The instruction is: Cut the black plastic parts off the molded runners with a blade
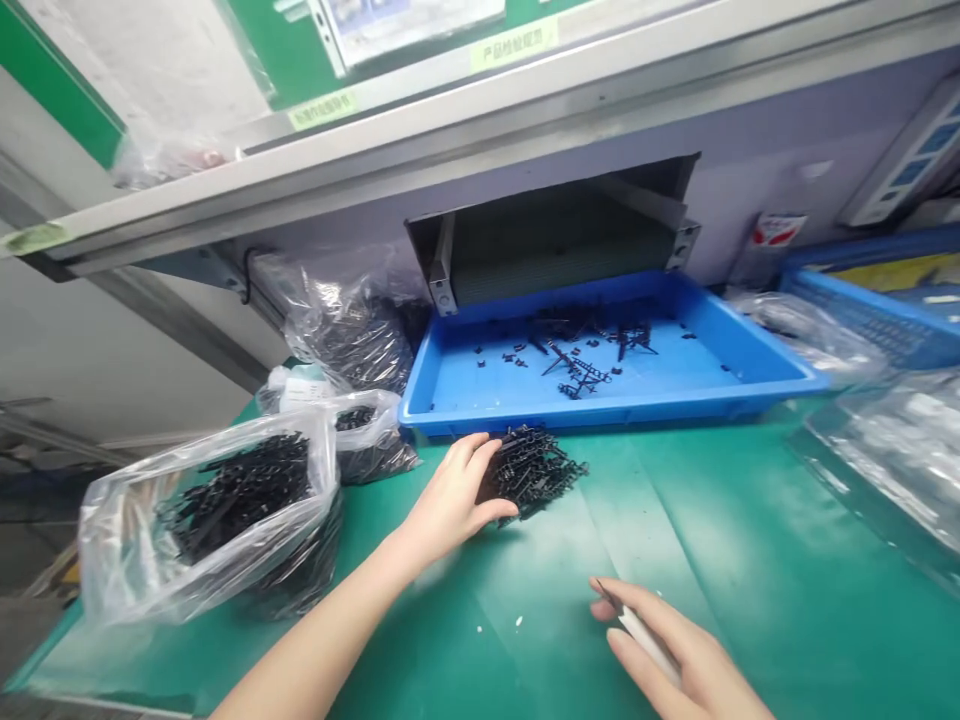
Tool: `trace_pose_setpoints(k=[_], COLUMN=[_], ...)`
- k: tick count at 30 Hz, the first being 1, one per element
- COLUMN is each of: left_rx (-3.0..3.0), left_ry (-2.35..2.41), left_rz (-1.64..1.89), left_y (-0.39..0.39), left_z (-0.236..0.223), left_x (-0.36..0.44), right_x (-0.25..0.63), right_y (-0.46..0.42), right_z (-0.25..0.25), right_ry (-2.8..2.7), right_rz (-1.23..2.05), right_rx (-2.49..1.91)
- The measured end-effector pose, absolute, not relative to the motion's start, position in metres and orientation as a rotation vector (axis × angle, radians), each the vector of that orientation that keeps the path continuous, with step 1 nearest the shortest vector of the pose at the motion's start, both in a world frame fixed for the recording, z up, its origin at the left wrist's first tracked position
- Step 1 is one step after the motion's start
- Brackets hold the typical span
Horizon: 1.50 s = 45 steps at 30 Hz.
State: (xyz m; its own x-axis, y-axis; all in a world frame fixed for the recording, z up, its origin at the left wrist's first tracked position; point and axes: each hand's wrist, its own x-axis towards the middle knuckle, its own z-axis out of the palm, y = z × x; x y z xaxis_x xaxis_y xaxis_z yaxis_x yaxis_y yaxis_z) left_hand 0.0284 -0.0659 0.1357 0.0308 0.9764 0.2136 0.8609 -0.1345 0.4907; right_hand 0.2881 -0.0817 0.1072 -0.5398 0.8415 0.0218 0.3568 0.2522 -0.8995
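My left hand (461, 495) is at the left side of a pile of small black plastic parts (536, 470) on the green mat. Its thumb and fingers are apart and curve about the edge of the pile; whether they grip any part cannot be made out. Nearer to me on the right, my right hand (667, 645) is closed round a slim white-handled tool (649, 645) with a thin dark tip. The tip points up and to the left. The tool's exact kind is unclear.
Behind the pile stands a blue tray (607, 408) with scattered black pieces. An open plastic bag (112, 560) of black parts is at left, with more filled bags (352, 330) behind it. Clear plastic bags (907, 450) lie at right near a blue basket (862, 300). A shelf edge (450, 130) crosses above.
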Motion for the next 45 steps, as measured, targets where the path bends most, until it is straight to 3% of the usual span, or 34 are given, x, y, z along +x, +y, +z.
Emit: trace_pose_setpoints(k=[7,13,16,21,27,37,45], left_rx=[2.039,1.947,1.577,0.709,0.528,0.404,0.427], left_ry=[2.001,2.024,1.762,1.111,1.086,1.204,1.103], left_rz=[0.912,1.035,1.146,0.877,0.964,1.054,1.065], left_y=[-0.037,-0.048,-0.075,-0.121,-0.136,-0.135,-0.141], left_z=[0.120,0.139,0.150,0.142,0.131,0.133,0.125], left_x=[0.054,0.071,0.084,0.105,0.120,0.114,0.112], right_x=[0.296,0.285,0.281,0.271,0.260,0.272,0.268], right_y=[-0.084,-0.085,-0.078,-0.067,-0.069,-0.081,-0.086], right_z=[0.101,0.108,0.121,0.141,0.135,0.135,0.135], right_ry=[-1.809,-1.779,-1.747,-1.663,-1.759,-2.410,-2.564], right_rz=[1.482,1.565,1.527,1.565,1.692,1.298,1.036], right_rx=[-1.188,-1.175,-1.195,-1.165,-1.190,-1.050,-0.951])
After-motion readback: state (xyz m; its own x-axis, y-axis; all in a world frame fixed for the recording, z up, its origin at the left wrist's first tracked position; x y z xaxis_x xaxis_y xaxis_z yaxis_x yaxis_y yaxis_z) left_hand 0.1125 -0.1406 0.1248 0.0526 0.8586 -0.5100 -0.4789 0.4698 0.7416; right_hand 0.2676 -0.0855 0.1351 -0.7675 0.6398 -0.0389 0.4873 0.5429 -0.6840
